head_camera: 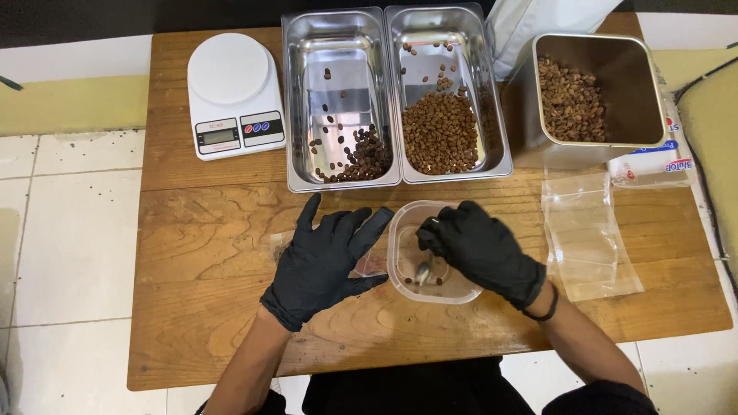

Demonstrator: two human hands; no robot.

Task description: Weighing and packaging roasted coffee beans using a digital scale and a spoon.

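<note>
A small clear plastic tub (400, 269) holding a few coffee beans sits on the wooden table, near the front middle. My right hand (477, 247), in a black glove, reaches into the tub with its fingers curled together over the beans; a small metal piece shows below the fingers. My left hand (327, 257), also gloved in black, lies flat with fingers spread beside the tub's left wall, resting on a clear bag with a red strip (371, 267). Whether the right fingers pinch a bean is hidden.
Behind the tub stand two steel trays: the left tray (296, 107) with dark beans, the right tray (496, 115) with lighter brown beans. A square steel tin (638, 92) of beans stands at the right. A white scale (231, 92) sits back left. Clear bags (588, 234) lie right.
</note>
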